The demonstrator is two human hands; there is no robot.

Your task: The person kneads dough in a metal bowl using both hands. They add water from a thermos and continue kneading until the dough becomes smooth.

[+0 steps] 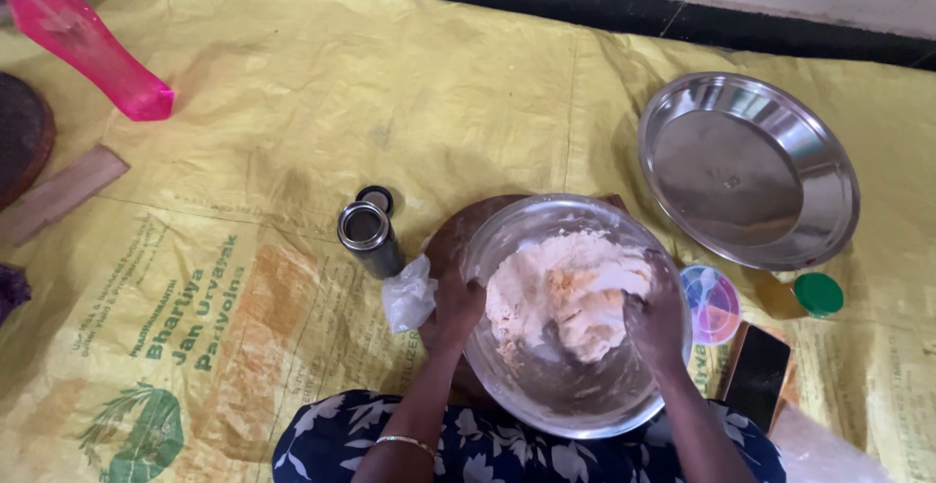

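Fingers of my right hand (pixel 655 319) are curled down into a mound of pale flour and dough (pixel 570 288), closed around a clump of it, so the fingertips are buried and I cannot see them. My left hand (pixel 454 306) grips the near-left rim of the steel mixing bowl (pixel 546 395), fingers bent over the edge and touching the metal. The dough sits in the upper half of this round, shiny bowl, which rests on a dark round board (pixel 450 239) on a yellow printed sheet (pixel 292 103) spread over the floor.

A thin bangle (pixel 406 440) circles my left wrist, and my lap below is covered in dark blue cloth with white flowers (pixel 487 454).

Just left of my left hand lies a crumpled clear plastic bag (pixel 407 294). Beside that stands a small open steel canister (pixel 367 237), its dark lid (pixel 375 196) lying just behind it.

To the right of the bowl I see a small round plastic lid in pastel colours (pixel 714 302), a bottle with a green cap (pixel 799 295) on its side, and a dark phone (pixel 757 374). Further back right lies a wide empty steel plate (pixel 749 169). At top left, well apart, lies a pink translucent bottle (pixel 83 39).
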